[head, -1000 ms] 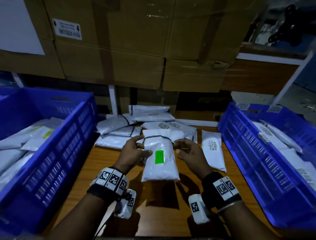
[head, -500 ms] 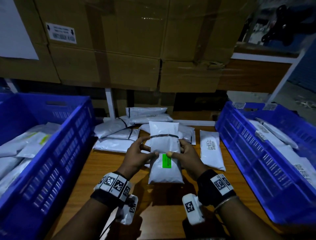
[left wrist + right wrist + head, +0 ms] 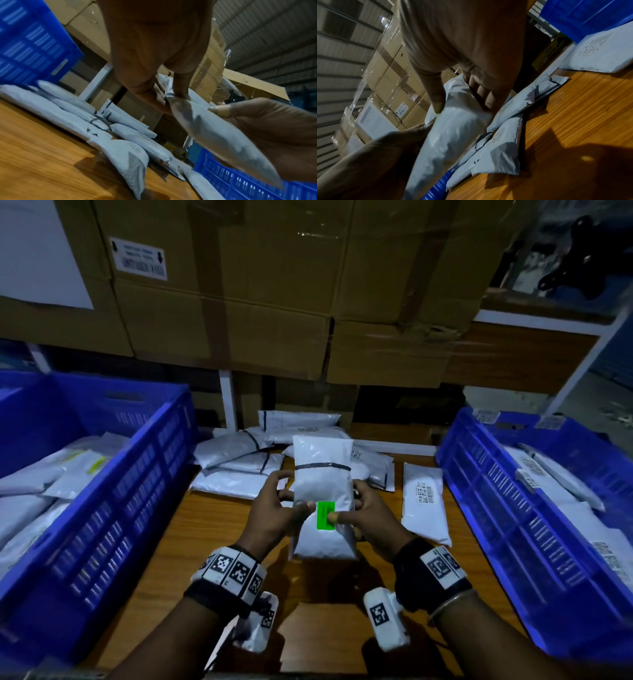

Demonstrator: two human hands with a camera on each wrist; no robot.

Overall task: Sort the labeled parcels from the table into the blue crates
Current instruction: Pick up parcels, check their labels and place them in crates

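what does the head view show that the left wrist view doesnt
Only the head view shows the green label on the held parcel, with the right thumb on it, and parcels inside both blue crates. Only the left wrist view shows the parcel's thin edge side-on. Both show the left hand and right hand gripping it above the table.

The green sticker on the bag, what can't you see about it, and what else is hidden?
- Green sticker: head view, writing too small; right thumb covers part.
- Bag back: faces away in the head view.
- Left crate: cut off by the left edge.
- Box label: blurred.
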